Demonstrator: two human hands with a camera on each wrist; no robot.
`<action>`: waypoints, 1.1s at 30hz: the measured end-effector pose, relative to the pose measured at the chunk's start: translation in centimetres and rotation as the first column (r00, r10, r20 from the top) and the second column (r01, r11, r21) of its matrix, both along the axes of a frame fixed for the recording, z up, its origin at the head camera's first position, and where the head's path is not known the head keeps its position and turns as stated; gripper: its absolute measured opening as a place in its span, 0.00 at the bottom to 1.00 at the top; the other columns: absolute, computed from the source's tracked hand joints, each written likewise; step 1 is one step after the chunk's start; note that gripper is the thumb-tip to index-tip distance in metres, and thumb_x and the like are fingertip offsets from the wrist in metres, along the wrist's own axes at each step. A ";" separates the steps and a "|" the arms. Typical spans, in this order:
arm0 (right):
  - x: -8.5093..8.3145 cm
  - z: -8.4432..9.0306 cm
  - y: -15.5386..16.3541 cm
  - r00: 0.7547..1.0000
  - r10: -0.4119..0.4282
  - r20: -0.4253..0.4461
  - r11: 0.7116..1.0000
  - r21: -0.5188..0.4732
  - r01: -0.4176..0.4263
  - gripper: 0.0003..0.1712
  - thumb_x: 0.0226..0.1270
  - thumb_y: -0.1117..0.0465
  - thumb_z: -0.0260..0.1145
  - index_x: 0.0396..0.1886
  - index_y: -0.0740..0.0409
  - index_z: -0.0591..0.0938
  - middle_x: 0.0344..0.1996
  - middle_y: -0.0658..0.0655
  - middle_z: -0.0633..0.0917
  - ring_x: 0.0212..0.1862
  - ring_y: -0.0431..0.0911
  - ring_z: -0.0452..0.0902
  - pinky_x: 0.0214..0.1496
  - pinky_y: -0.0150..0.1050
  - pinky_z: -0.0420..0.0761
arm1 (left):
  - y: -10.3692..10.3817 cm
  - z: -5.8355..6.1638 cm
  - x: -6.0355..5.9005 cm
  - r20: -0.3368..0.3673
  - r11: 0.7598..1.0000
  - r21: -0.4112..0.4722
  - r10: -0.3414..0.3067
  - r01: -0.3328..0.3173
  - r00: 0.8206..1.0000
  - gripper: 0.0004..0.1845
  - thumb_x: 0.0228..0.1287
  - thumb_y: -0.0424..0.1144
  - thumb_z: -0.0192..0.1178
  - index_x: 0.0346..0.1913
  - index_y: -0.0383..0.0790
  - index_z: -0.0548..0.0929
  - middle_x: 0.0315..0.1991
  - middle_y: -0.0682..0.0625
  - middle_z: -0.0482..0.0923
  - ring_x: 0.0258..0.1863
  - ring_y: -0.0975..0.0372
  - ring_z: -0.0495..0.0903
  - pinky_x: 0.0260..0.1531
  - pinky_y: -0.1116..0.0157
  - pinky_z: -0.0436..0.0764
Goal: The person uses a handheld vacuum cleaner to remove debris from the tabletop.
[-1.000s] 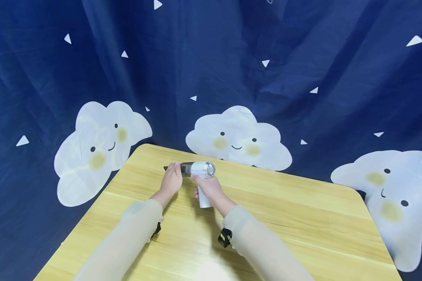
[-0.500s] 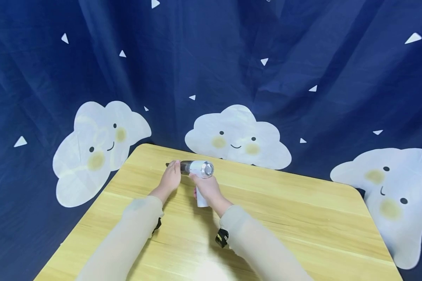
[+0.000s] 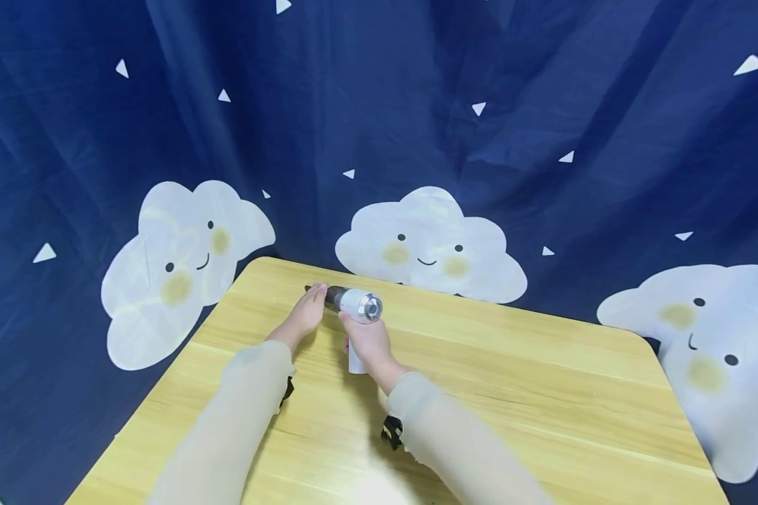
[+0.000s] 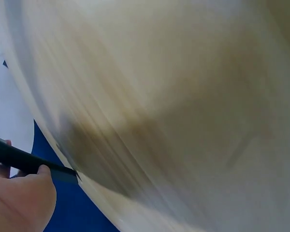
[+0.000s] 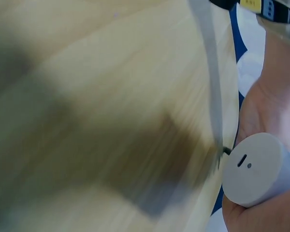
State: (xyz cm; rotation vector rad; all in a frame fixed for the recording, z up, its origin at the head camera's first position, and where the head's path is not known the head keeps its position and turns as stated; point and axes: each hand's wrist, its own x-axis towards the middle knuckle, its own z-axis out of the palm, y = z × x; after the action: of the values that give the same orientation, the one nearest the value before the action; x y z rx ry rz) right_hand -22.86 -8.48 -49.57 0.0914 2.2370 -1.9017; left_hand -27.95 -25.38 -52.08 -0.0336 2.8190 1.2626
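Observation:
A small handheld vacuum (image 3: 351, 300), white with a silver vented rear end and a dark see-through front, is held above the table. My right hand (image 3: 371, 342) grips its white handle just below the body. Around the dark front section curls my left hand (image 3: 306, 314), hiding part of it; a black tip pokes out beyond the fingers. In the left wrist view, thumb and fingers hold the dark tube (image 4: 24, 159) from either side. The right wrist view shows the flat base of the handle (image 5: 256, 169), with a slot and a small round hole.
The wooden table (image 3: 512, 393) has rounded far corners and a pale grain. Behind it hangs a dark blue curtain (image 3: 379, 105) with smiling clouds and white triangles. Each wrist carries a small black camera (image 3: 392, 431) under a pale sleeve.
The vacuum has turned slightly: its black tip has shifted right and farther away, while the silver rear end and my right hand have moved a little left. Both hands keep their hold.

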 end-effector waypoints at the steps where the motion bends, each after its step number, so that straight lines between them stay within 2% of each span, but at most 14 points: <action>1: 0.0 -0.1 -0.1 1.000 -0.002 -0.006 1.000 0.008 0.002 0.18 0.65 0.48 0.71 0.39 0.58 0.81 0.20 0.65 0.84 0.16 0.50 0.78 0.17 0.36 0.76 | 0.0 0.1 -0.1 0.000 1.000 0.013 0.004 -0.004 1.000 0.37 0.82 0.53 0.18 0.76 0.27 0.56 0.78 0.33 0.48 0.78 0.43 0.42 0.76 0.49 0.42; 6: 0.0 -0.5 -0.7 0.999 -0.032 0.002 0.999 0.027 0.032 0.17 0.65 0.48 0.71 0.39 0.57 0.82 0.22 0.66 0.85 0.18 0.51 0.80 0.18 0.36 0.77 | 0.1 -0.1 -0.5 -0.011 0.999 0.050 0.018 -0.017 1.000 0.34 0.83 0.50 0.21 0.75 0.27 0.59 0.77 0.34 0.51 0.78 0.44 0.43 0.77 0.50 0.42; 10: 0.0 -0.6 -1.1 0.999 -0.036 0.001 0.999 0.018 0.036 0.17 0.64 0.48 0.72 0.38 0.57 0.82 0.21 0.65 0.85 0.16 0.47 0.78 0.18 0.35 0.76 | -0.2 -0.4 -0.8 -0.018 0.999 0.048 0.020 -0.019 1.000 0.32 0.83 0.47 0.22 0.75 0.27 0.60 0.77 0.35 0.52 0.78 0.44 0.43 0.77 0.50 0.41; 15: -0.1 -0.6 -1.2 1.000 -0.024 0.008 1.000 -0.002 0.024 0.18 0.65 0.49 0.72 0.39 0.58 0.82 0.19 0.60 0.83 0.15 0.45 0.76 0.19 0.35 0.77 | -0.4 -0.6 -1.0 -0.017 0.998 0.056 0.029 -0.028 0.999 0.32 0.83 0.47 0.22 0.75 0.28 0.59 0.78 0.36 0.52 0.79 0.45 0.43 0.77 0.50 0.41; 20: -0.3 -0.7 -1.0 0.999 -0.030 0.027 0.999 -0.026 0.031 0.19 0.64 0.48 0.72 0.41 0.59 0.82 0.23 0.63 0.84 0.17 0.45 0.77 0.20 0.35 0.78 | -0.3 -0.8 -1.3 -0.023 0.999 0.030 0.021 -0.020 1.000 0.33 0.83 0.48 0.21 0.75 0.27 0.58 0.78 0.35 0.51 0.78 0.44 0.43 0.77 0.50 0.42; 26: -0.3 -0.8 -0.5 0.997 -0.002 0.072 0.995 -0.096 0.009 0.19 0.65 0.48 0.72 0.43 0.59 0.82 0.25 0.64 0.84 0.16 0.43 0.76 0.21 0.35 0.79 | -0.2 -1.0 -0.8 -0.021 0.999 -0.038 0.031 -0.032 0.999 0.35 0.82 0.50 0.19 0.76 0.28 0.57 0.78 0.35 0.50 0.79 0.45 0.43 0.77 0.50 0.43; 33: 0.2 -0.4 -0.3 0.993 0.058 0.101 0.990 -0.131 -0.044 0.20 0.65 0.48 0.71 0.44 0.60 0.81 0.25 0.65 0.84 0.17 0.43 0.76 0.20 0.34 0.80 | -0.5 -1.2 0.2 -0.067 0.994 -0.086 0.058 -0.064 0.996 0.36 0.82 0.49 0.17 0.73 0.25 0.62 0.75 0.33 0.56 0.78 0.44 0.47 0.76 0.50 0.46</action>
State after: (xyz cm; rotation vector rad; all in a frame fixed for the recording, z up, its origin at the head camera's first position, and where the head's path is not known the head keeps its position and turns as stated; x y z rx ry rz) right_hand -22.70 -8.81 -49.93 0.1101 2.0255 -1.9606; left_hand -27.77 -25.91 -53.25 -0.0849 2.9490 1.1706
